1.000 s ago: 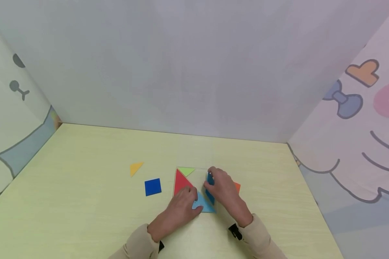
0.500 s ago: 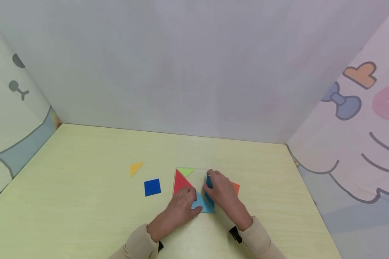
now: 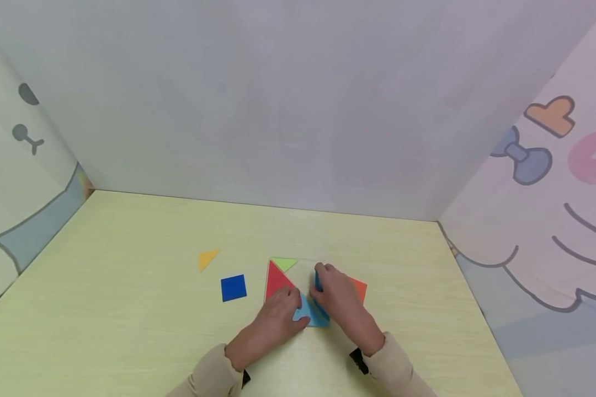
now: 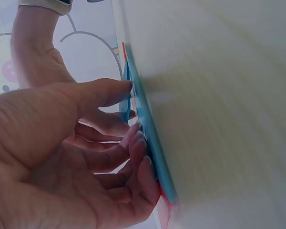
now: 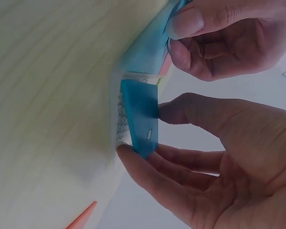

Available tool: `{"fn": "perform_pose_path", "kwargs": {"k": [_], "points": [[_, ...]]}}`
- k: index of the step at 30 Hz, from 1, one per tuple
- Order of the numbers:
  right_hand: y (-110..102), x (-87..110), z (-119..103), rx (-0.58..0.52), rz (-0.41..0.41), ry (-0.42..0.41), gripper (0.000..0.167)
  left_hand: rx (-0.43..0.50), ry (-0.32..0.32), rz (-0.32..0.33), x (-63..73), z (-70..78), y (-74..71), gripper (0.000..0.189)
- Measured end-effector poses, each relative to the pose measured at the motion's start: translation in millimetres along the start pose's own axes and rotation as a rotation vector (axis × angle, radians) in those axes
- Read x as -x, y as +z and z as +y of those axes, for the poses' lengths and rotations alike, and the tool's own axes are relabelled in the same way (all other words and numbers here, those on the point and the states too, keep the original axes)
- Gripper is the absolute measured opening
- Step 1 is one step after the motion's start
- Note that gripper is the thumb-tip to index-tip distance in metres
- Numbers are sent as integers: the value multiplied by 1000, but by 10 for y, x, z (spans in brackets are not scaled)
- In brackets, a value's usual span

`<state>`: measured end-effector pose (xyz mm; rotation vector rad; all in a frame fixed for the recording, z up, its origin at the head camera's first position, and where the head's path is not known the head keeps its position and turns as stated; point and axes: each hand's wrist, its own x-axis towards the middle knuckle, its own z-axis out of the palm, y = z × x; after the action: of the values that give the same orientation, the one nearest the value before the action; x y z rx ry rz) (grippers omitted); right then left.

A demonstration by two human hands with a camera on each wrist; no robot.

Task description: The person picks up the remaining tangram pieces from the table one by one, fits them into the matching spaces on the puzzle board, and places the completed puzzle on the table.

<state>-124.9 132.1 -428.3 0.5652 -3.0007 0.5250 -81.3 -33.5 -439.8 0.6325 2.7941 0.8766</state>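
My right hand point(image 3: 339, 292) pinches a teal-blue tangram piece point(image 5: 143, 114) between thumb and fingers. This piece stands tilted over a shallow tray, whose grey textured floor point(image 5: 122, 117) shows beneath it in the right wrist view. My left hand point(image 3: 278, 314) rests on pieces lying flat in the tray, its thumb and fingertips at a light blue triangle point(image 3: 317, 316). A red triangle point(image 3: 277, 278) pokes out beyond the left fingers, partly covered by them. At the tray's far side lies a small green triangle point(image 3: 284, 263).
A dark blue square point(image 3: 234, 288) and a small yellow triangle point(image 3: 208, 259) lie on the table point(image 3: 139, 286) left of the tray. Just right of my right hand is an orange piece point(image 3: 358, 288), partly hidden. Walls enclose the table at the back and sides.
My right hand has shifted slightly left and turned the teal-blue piece, so less of its face shows in the head view. The left hand has stayed in place.
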Motion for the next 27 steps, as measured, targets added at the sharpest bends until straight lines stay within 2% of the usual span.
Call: {"fn": "perform_pose_path", "kwargs": {"k": [8,18,27], "points": [[26,43,-26,109,67,-77,22,5,0,4,0,10,-5,29],[65,48,-8,119,33,-46,29,-2,-4,14,6,12,7,31],[70,61,-5,108,36,-52,26,2,-17,3,1,17,3,31]]}}
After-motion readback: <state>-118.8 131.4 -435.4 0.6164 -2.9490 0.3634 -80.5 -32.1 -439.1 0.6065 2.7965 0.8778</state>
